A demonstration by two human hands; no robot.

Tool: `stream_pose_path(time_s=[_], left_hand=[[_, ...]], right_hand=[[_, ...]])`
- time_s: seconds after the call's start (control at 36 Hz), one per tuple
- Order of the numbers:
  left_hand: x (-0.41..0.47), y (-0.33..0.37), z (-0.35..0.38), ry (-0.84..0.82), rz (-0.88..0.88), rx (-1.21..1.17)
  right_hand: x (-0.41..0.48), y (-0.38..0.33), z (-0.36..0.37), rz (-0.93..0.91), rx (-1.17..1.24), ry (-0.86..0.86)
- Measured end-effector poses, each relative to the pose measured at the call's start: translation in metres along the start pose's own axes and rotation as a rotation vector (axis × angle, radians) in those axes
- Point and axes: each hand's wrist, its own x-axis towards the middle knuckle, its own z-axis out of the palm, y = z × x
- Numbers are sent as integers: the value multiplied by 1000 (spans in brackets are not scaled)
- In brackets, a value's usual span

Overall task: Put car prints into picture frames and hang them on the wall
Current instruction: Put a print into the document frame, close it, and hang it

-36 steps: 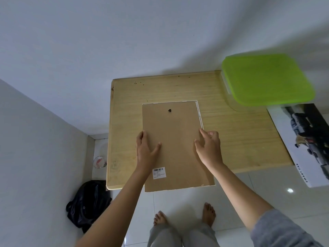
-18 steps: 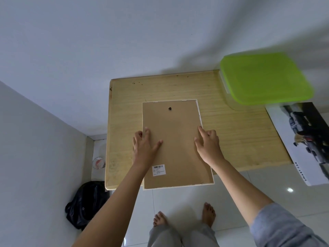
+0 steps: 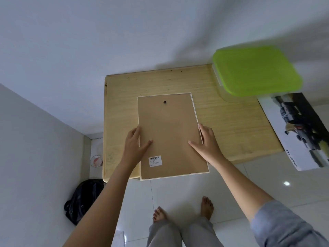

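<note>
A picture frame lies face down on a wooden table, brown backing board up, its near end overhanging the table's front edge. The left hand grips the frame's left edge, thumb spread onto the backing; the right hand grips the right edge likewise (fingers wrapped over the white rim). A barcode sticker sits near the lower left of the backing. A car print lies at the table's right end, beside a box with a green lid
</note>
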Motion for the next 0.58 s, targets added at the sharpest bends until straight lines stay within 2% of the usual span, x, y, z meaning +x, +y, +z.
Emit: stream_pose_path(time_s=[0.08,0.14,0.31,0.58], left_hand=[[-12,2,0,21,-34,-100],[-25,2,3,-34,-29,-123],[-40,-3,10,-187,1,-8],[-43,-6,12,-160,-10,18]], right_hand=[[-10,4,1,41,39,34],[-18,5,1,54,9,1],[-30,9,3,18,-90,-129],[-32,9,9,38,-82,-75]])
